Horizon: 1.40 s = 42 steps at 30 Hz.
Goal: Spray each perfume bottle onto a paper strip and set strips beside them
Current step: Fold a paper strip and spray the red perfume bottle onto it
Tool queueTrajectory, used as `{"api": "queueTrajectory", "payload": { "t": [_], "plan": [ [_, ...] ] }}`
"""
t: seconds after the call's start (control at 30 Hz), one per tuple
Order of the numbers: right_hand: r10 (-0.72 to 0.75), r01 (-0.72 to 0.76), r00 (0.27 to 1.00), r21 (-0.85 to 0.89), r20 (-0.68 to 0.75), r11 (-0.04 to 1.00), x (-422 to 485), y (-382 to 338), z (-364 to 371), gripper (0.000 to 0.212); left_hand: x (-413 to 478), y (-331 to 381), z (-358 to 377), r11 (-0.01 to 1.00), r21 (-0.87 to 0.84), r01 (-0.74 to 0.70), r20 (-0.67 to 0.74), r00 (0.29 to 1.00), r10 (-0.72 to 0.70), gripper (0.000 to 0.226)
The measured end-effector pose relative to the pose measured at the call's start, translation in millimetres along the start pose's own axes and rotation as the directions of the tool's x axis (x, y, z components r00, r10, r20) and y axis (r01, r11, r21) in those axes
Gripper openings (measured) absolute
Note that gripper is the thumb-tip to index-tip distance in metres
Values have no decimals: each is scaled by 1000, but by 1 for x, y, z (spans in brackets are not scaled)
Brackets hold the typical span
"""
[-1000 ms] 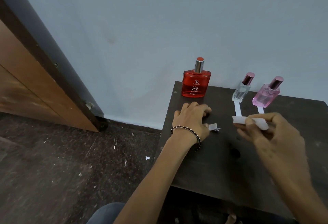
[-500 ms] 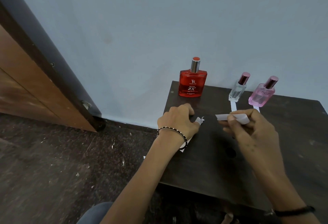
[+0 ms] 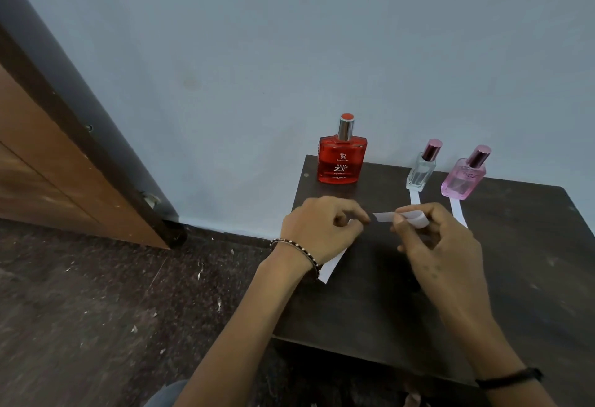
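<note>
Head view: right hand (image 3: 441, 245) pinching curled white paper strip (image 3: 402, 217); left hand (image 3: 325, 229) fingers curled on another strip.
Light, floppy, crease-prone; best taken by one end.

Three bottles stand upright along the table's (image 3: 531, 277) far edge: red bottle (image 3: 342, 160) at the far-left corner, clear bottle (image 3: 421, 172), then pink bottle (image 3: 463, 177). A white strip (image 3: 414, 198) lies before the clear one, another strip (image 3: 459, 215) before the pink. A curled strip (image 3: 402, 217) sits pinched in my right hand (image 3: 441, 245); a flat strip (image 3: 331, 267) lies under my left hand (image 3: 318, 229) at the left edge.
</note>
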State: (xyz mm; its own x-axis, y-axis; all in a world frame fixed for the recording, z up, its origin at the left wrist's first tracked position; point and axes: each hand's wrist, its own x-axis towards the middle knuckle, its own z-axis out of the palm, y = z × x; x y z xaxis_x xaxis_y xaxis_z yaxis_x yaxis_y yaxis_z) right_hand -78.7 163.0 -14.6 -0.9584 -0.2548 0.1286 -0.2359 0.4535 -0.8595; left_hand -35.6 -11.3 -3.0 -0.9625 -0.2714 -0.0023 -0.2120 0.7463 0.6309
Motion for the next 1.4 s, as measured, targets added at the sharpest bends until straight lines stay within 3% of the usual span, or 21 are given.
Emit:
{"api": "queueTrajectory", "payload": {
  "t": [0.1, 0.23, 0.27, 0.33, 0.43, 0.53, 0.7, 0.97, 1.17, 1.27, 1.4],
  "plan": [
    [8, -8, 1000, 4, 1, 1000, 0, 1, -1, 8, 3, -4, 7, 988, 154, 1, 78, 997, -13, 18],
    [6, -6, 1000, 3, 22, 1000, 0, 0, 0, 12, 5, -11, 4, 984, 169, 53, 4, 998, -55, 16],
    [-1, 1, 1000, 5, 30, 1000, 0, 0, 1, 13, 6, -12, 3, 991, 115, 63, -20, 998, -61, 15],
    [-12, 11, 999, 10, 47, 1000, 0, -2, 3, 13, 4, -8, 2, 984, -152, 91, -26, 995, -96, 15],
    [-62, 61, 998, 13, 26, 998, -2, -4, 4, 13, 0, 7, 0, 762, -572, 302, 225, 952, -209, 41],
    [-139, 139, 990, -5, 27, 990, -4, -6, 6, 18, -2, 15, 4, 588, -709, 389, 350, 918, -186, 42],
    [-172, 176, 976, -21, 133, 984, -5, -7, 12, 30, 0, 11, 9, 434, -813, 388, 276, 913, -299, 21],
    [-87, 96, 988, -63, 130, 993, 23, -17, 27, 38, 4, -3, 17, 566, -774, 284, -36, 872, -488, 15],
    [-34, 31, 987, 18, 154, 999, 77, -34, 57, 86, 8, -9, 12, 648, -723, 240, -190, 833, -520, 15],
    [-57, 44, 978, 69, 200, 997, 94, -34, 68, 80, 8, -10, 8, 698, -683, 213, -257, 825, -504, 22],
    [-96, 67, 977, 152, 192, 986, 100, -28, 75, 54, 7, -8, 5, 829, -534, 167, -326, 864, -384, 10]
  ]
}}
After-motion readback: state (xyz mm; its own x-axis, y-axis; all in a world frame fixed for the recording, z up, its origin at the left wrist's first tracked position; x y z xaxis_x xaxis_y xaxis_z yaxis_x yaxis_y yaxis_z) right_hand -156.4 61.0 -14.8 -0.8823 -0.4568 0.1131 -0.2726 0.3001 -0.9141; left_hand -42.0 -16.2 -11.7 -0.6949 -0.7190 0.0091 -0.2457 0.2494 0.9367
